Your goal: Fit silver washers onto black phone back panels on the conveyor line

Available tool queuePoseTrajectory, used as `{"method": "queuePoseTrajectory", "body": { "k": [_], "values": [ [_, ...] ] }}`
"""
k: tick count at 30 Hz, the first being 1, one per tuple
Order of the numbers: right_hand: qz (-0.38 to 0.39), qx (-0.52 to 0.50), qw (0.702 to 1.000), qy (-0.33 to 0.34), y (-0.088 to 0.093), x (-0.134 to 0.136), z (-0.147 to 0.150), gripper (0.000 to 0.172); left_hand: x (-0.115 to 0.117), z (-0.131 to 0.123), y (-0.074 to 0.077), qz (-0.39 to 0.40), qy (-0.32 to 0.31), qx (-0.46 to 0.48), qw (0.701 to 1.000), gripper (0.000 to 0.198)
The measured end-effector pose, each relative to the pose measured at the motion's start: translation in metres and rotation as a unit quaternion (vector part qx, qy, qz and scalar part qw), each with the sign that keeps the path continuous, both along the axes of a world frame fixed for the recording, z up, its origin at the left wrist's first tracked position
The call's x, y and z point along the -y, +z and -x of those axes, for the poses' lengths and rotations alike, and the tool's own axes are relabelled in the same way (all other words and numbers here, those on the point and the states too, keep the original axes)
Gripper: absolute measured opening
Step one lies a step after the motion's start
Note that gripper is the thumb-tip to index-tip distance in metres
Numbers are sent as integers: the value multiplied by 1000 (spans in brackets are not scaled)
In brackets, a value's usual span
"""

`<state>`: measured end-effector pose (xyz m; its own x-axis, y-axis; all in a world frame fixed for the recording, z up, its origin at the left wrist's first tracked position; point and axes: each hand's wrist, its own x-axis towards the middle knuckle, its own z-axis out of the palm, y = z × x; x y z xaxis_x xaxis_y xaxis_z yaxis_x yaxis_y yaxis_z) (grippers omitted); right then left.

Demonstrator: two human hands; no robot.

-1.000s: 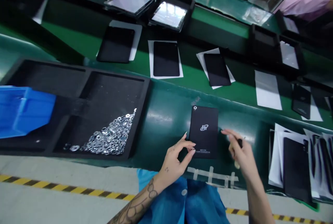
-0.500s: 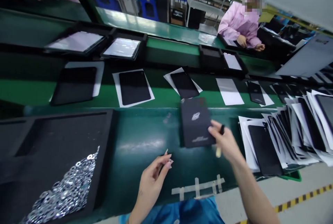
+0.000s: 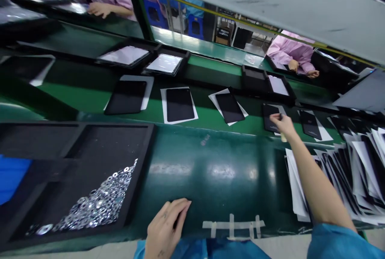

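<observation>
My right hand [image 3: 285, 126] reaches over the belt, fingers pinched at the right side of a black tablet back cover [image 3: 268, 125]. That cover rests over a white sheet [image 3: 281, 109] on the belt and bears pale printing. A dark band and something cream-coloured show on the fingers. My left hand [image 3: 168, 225] is low over the bench, its thumb and fingertips pressed together. Whatever they hold, if anything, is hidden. To its left, shiny metal rings [image 3: 99, 202] lie heaped in a black tray [image 3: 144, 162].
Several black covers on white sheets, such as one cover [image 3: 180, 104], line the green belt [image 3: 204, 124]. A fanned stack of sheets and covers [image 3: 349, 174] stands at right. Tape strips [image 3: 233, 225] mark the bench [image 3: 210, 186]. Co-workers in pink sit across the line.
My right hand has carried the black cover forward from the bench onto a white sheet on the belt. My left hand has drawn back slightly, and the view has swung left.
</observation>
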<state>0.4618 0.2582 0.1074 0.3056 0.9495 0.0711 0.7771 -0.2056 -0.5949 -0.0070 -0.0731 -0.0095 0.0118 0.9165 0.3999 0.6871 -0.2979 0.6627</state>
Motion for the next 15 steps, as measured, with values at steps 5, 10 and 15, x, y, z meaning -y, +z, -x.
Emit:
{"method": "queuePoseTrajectory", "body": {
  "k": [5,10,15],
  "values": [
    [40,22,993,111,-46,-49,88,30,-4,-1,1,-18,-55,-27,998,21],
    [76,37,990,111,-48,-71,120,26,-6,-2,10,-15,-53,-22,998,24],
    [68,1,987,145,-44,-53,143,41,-6,-5,11,-8,-56,-8,998,24]
  ]
}}
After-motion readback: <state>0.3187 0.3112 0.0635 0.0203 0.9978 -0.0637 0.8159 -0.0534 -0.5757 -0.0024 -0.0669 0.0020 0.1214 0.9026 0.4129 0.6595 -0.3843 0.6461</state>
